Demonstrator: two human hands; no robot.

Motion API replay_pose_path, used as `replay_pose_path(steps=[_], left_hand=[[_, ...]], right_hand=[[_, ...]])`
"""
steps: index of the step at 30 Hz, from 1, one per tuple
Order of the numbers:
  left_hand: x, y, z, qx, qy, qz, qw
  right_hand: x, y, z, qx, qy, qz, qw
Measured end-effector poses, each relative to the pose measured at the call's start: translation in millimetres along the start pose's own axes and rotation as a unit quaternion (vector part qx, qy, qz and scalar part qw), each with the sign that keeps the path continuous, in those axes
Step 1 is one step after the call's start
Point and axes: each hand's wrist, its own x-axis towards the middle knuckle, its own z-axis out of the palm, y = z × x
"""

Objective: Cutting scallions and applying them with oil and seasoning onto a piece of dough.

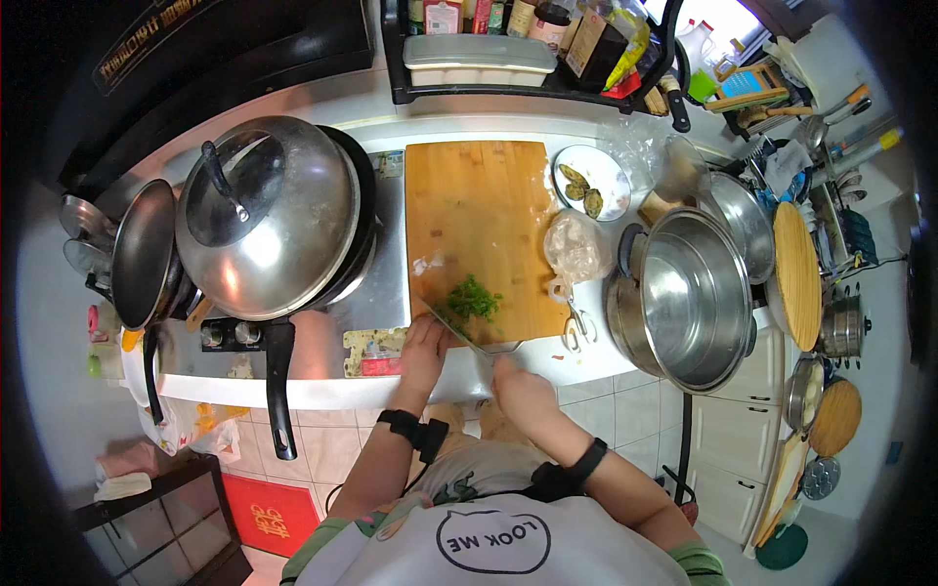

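In my right hand is the handle of a kitchen knife. Its blade slants across the near edge of a wooden cutting board, pointing to the far left. Chopped green herbs lie in a small pile just beyond the blade. My left hand is at the board's near left corner, fingers forward and close to the blade. What lies under those fingers is hidden, so I cannot tell whether they grip anything.
Left of the board, a lidded wok sits on the stove, its handle jutting past the counter edge. On the right are a white plate with dark pieces, a plastic bag, scissors and large steel pots.
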Motion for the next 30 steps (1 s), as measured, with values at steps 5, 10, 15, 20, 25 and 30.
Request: replay_pose_path(steps=[5,10,15,20,25,30], left_hand=[[-3,-1,-8,0.068,-0.022,0.070,0.995],[0,5,-8,0.077,-0.024,0.067,0.994],[11,6,5,0.051,0.011,0.047,0.998],[16,-1,9,0.015,0.011,0.031,0.999],[17,2,9,-0.005,-0.008,0.001,1.000],[20,7,0,-0.022,0.030,0.020,0.999]], right_hand=[[15,4,21,-0.044,0.022,-0.012,0.999],[19,18,10,0.019,0.067,-0.015,0.997],[11,21,-1,0.016,0.073,0.008,0.997],[-8,11,-14,-0.010,0.056,-0.005,0.998],[-7,14,-10,-0.034,0.043,-0.010,0.998],[7,18,-14,-0.017,0.022,-0.017,0.999]])
